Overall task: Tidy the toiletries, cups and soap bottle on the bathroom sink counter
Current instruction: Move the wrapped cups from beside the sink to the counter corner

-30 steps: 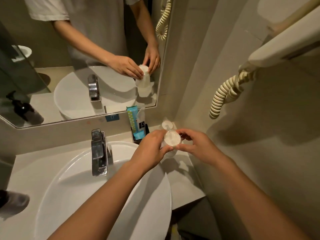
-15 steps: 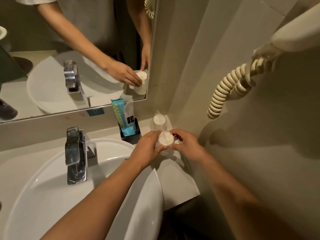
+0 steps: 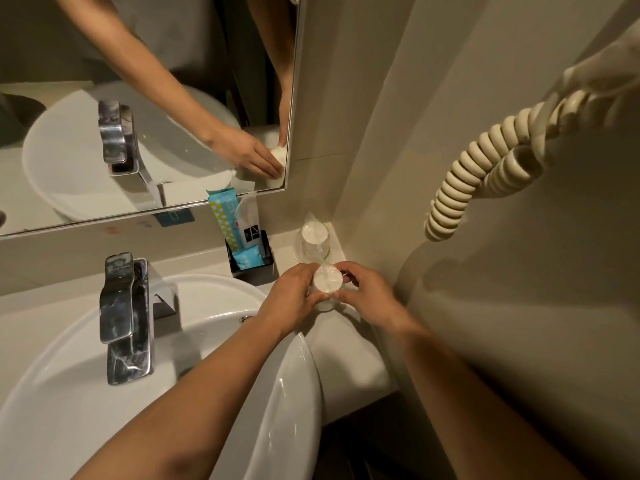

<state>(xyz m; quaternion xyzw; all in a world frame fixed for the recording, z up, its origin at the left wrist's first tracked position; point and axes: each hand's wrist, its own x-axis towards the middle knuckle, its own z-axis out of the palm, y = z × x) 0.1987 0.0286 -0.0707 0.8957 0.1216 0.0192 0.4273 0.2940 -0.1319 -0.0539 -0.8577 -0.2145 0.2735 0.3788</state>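
Observation:
Both hands grip one upside-down white cup point(image 3: 327, 279) on the counter point(image 3: 349, 351) right of the sink: my left hand point(image 3: 292, 296) on its left side, my right hand point(image 3: 367, 297) on its right. A second upside-down cup point(image 3: 311, 242) in clear wrapping stands just behind it in the wall corner. Left of the cups, a black holder point(image 3: 254, 266) carries blue and white toiletry packets point(image 3: 233, 226). No soap bottle is in view.
A white basin point(image 3: 214, 341) with a chrome tap point(image 3: 126, 317) fills the lower left. The mirror point(image 3: 138, 98) hangs above. A cream coiled cord point(image 3: 485, 161) dangles from the right wall. The counter ends just right of the basin.
The view has dipped and shifted left. Both hands stay on the same cup, which has sunk lower towards the counter in front of the wrapped cup.

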